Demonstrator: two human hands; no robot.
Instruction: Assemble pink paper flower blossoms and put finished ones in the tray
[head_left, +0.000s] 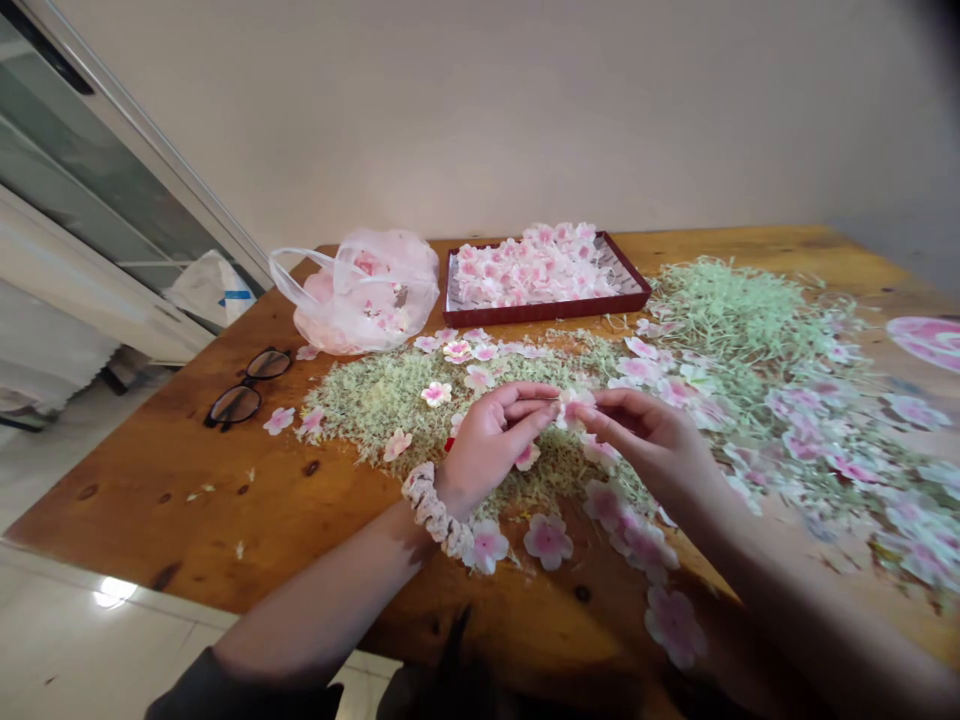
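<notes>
A small pink-and-white artificial flower (574,407) is pinched between my two hands, above the middle of the table. My left hand (499,430) has its thumb and fingers closed at the flower's left edge. From the right, my right hand (649,435) holds the same flower between thumb and fingertips. Beneath both hands spreads a layer of pale green shredded filler (367,400), with loose flower petals (547,540) lying on it and along its near side. A bit of something red shows beside my left hand, mostly hidden. Around my left wrist sits a scrunchie (435,508).
A dark red box tray (551,308) heaped with pink flowers stands at the back. Left of it is a sheer bag (360,300) of pink flowers. Eyeglasses (247,388) lie at the left edge. More green strands (742,310) and blurred flowers (810,435) cover the right.
</notes>
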